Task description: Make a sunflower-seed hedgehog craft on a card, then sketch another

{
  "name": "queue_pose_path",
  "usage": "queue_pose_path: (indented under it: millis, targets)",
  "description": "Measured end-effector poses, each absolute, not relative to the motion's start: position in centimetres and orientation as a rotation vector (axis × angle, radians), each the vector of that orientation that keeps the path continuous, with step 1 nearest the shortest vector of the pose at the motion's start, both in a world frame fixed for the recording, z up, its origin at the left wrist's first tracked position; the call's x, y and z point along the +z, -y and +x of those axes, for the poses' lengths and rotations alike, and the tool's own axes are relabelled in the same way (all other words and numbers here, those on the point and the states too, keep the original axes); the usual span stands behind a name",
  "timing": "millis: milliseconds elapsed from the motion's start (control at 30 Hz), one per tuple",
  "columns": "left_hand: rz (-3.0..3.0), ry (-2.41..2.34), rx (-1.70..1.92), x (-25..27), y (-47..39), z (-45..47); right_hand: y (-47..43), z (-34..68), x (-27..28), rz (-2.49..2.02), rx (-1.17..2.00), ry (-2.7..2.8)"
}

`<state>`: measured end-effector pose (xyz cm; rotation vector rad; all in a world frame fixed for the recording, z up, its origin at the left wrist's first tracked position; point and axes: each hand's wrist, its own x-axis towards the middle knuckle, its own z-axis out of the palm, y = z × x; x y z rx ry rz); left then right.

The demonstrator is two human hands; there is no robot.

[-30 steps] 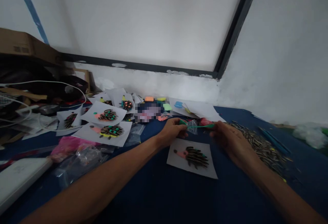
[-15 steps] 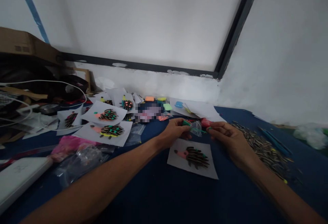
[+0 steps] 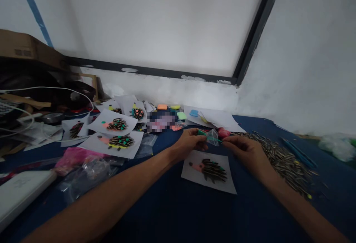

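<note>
My left hand [image 3: 191,141] is closed around a small clear plastic bag [image 3: 213,138] with green modelling clay [image 3: 202,133] in it, held over the table. The fingertips of my right hand [image 3: 246,152] pinch the end of a thin green strip that stretches across from the bag. Below both hands lies a white paper [image 3: 191,174] with a hedgehog [image 3: 213,171] on it. Its face is pink, its spines are dark striped seeds, and a few green dots sit among them.
A heap of striped seeds [image 3: 283,161] lies at right, beside a blue tool [image 3: 299,152]. Finished-looking hedgehog papers [image 3: 133,152] spread at left, near plastic bags [image 3: 91,172] and a white box [image 3: 26,189]. Coloured clay blocks [image 3: 162,107] sit along the back.
My right hand has moved slightly left, closer to the bag, with its fingertips still pinched. My left hand and the hedgehog paper have stayed in place.
</note>
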<state>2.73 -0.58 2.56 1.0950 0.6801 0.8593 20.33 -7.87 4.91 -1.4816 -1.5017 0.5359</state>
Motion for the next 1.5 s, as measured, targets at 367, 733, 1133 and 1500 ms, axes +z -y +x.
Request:
queue_pose_path:
  millis: [367,733,1133,1500]
  targets:
    - [1.141,-0.702,0.863,2.2,0.4,2.7,7.9,20.5,4.6,-1.453,0.419,1.524]
    - [1.127,-0.72,0.896,1.6,-0.1,2.4,8.4,20.0,5.7,-1.587,0.42,1.528]
    - [1.248,-0.801,0.882,2.0,0.6,2.6,8.3,20.2,5.6,-1.567,0.537,1.582]
    - [1.28,-0.757,0.918,1.3,0.3,2.7,8.8,19.3,5.9,-1.52,0.652,1.738]
